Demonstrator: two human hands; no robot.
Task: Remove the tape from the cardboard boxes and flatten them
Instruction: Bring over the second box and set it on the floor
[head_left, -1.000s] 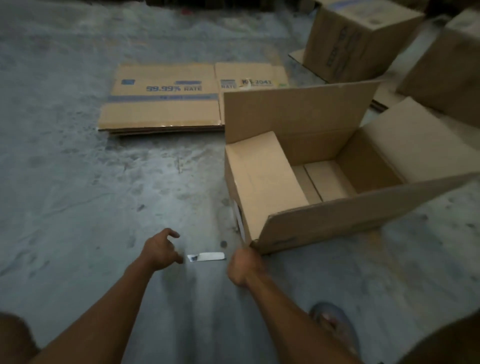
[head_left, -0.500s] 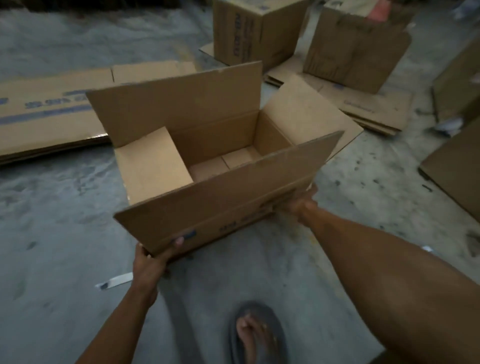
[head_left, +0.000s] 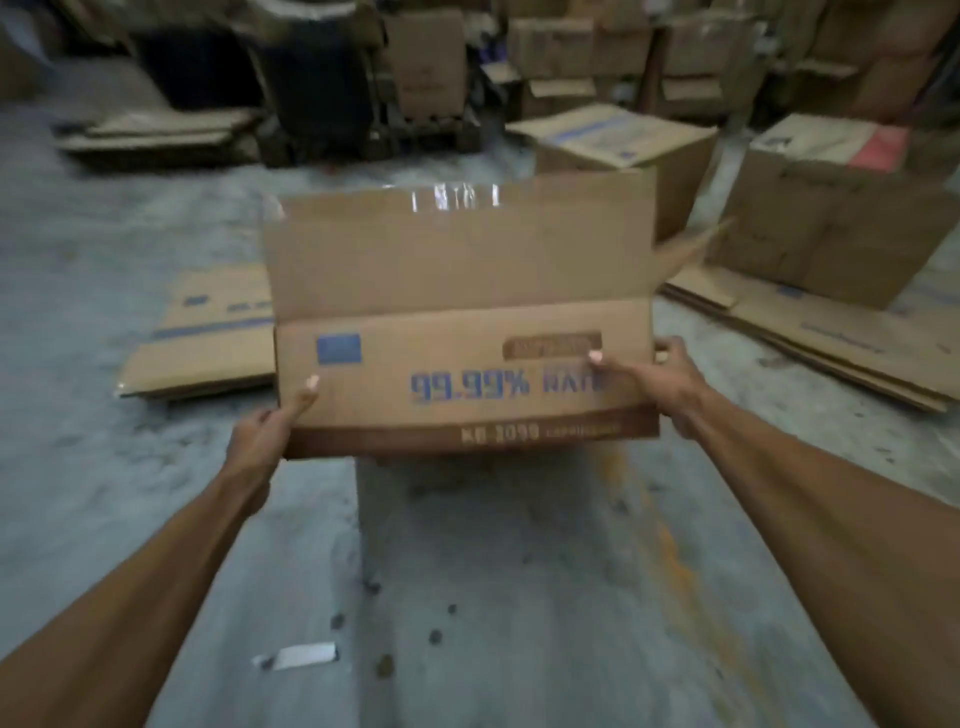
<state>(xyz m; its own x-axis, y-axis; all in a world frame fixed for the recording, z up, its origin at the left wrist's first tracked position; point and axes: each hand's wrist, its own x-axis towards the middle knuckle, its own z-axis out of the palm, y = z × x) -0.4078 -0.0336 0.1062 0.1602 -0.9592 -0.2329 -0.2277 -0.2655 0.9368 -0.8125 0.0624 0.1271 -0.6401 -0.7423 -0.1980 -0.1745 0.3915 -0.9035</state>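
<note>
My L arm comes in from the lower left corner of the frame, forearm stretched up twd the ctr. L hand (head_left: 262, 439) grips the btm left corner of the cardboard box (head_left: 457, 291). The thumb lies up along the printed front face. The other fingers are hidden under or behind the box, so can't tell how they lie. Mid-left, partly behind the box, a flattened carton (head_left: 208, 338) w/ blue print lies on the concrete floor (head_left: 104, 467). Btm left of ctr, a short white tape scrap (head_left: 301, 656) lies on the floor, well apart from both hands.

The box is in the ctr of the frame, held up off the floor btwn my two hands. Its long printed side faces me, w/ blue "99.99%" on it. One long flap stands up above that face, and clear shiny tape (head_left: 454, 197) runs along part of the flap's top edge. A side flap (head_left: 691, 249) pokes out at the box's upper right.

R arm comes in from the lower right corner, stretched up and leftward. R hand (head_left: 670, 384) grasps the box's right end. The thumb presses on the front face, pointing left, and the fingers wrap round the right edge, tips out of sight.

At the right edge, flattened sheets (head_left: 831, 343) lie stacked on the floor. A closed upright box (head_left: 841, 218) stands just behind them. All of it is blurred.
</note>
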